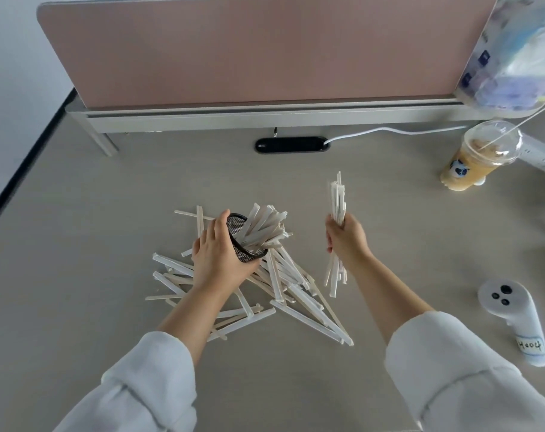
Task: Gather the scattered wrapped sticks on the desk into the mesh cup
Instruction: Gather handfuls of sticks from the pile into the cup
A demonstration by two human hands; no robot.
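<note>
My left hand (216, 255) grips the black mesh cup (244, 236), which is tilted toward the right above the desk. Several white wrapped sticks (265, 227) stick out of its mouth. My right hand (346, 236) holds an upright bundle of wrapped sticks (338, 201), about a hand's width to the right of the cup. The bundle's lower ends hang below the fist. A pile of scattered wrapped sticks (288, 291) lies on the desk (93, 229) under and around the cup, partly hidden by my left forearm.
An iced drink cup (480, 157) with a straw stands at the back right. A white handheld controller (514, 319) lies at the right. A black cable port (291, 145) and a pink divider (249, 48) sit at the back. A plastic bag (520, 57) hangs top right.
</note>
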